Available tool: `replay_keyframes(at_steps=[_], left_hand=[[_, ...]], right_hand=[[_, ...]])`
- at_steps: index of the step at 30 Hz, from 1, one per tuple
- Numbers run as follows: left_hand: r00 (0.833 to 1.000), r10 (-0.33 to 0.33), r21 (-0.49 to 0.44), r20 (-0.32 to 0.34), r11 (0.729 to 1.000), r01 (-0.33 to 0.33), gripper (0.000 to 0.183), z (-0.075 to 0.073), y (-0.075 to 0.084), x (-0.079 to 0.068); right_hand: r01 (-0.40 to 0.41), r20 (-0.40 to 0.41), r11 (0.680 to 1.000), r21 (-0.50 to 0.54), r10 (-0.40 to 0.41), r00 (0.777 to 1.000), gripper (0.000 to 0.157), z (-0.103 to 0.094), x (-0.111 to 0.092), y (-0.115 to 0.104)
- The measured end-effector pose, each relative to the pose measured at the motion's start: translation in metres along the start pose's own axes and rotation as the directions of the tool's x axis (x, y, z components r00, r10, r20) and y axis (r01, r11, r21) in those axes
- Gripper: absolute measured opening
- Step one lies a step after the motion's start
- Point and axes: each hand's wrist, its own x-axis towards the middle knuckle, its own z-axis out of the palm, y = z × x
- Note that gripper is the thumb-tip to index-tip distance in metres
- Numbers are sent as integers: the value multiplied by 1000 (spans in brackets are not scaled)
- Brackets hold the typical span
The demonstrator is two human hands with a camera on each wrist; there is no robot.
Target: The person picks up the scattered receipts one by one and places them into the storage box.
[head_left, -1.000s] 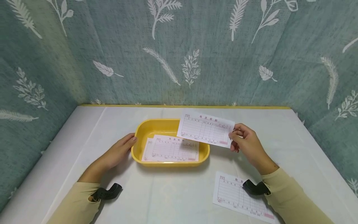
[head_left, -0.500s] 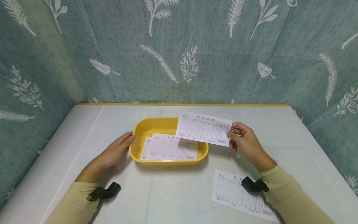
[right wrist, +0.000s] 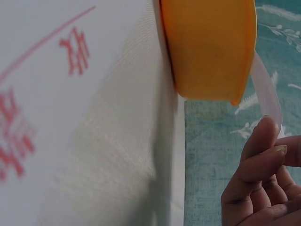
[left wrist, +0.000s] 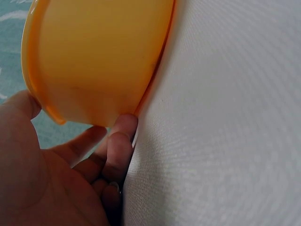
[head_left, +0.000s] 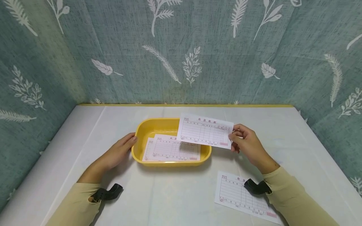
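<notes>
My left hand [head_left: 120,150] holds the left end of a yellow plastic basin [head_left: 172,164], thumb at the rim and fingers against the side and lower edge. Inside the basin lie overlapping printed receipt slips [head_left: 169,150]. Between thumb and fingers, my right hand [head_left: 249,144] pinches the right edge of another receipt slip [head_left: 205,131]. That slip slants over the basin's right end, its left part overlapping the basin in the head view. Seen edge-on in the right wrist view, the held slip [right wrist: 267,92] rises past the basin's rim.
One more receipt slip [head_left: 240,194] lies on the white tabletop [head_left: 175,194], partly hidden under the right forearm. Black wrist cameras [head_left: 108,193] sit at both cuffs. A green leaf-patterned cloth [head_left: 127,78] stands behind a yellow strip [head_left: 118,105] along the table's back edge.
The slip in my right hand has shifted slightly left and lower over the basin. My left hand keeps its hold, and the head view has moved a little.
</notes>
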Motion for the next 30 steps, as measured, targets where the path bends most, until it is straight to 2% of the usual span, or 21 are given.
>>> replay_keyframes(at_steps=[30], left_hand=[[1000, 2, 4, -5, 1000, -2, 63, 0, 0, 0]], right_hand=[[-25, 17, 1000, -3, 25, 1000, 20, 3, -1, -1]])
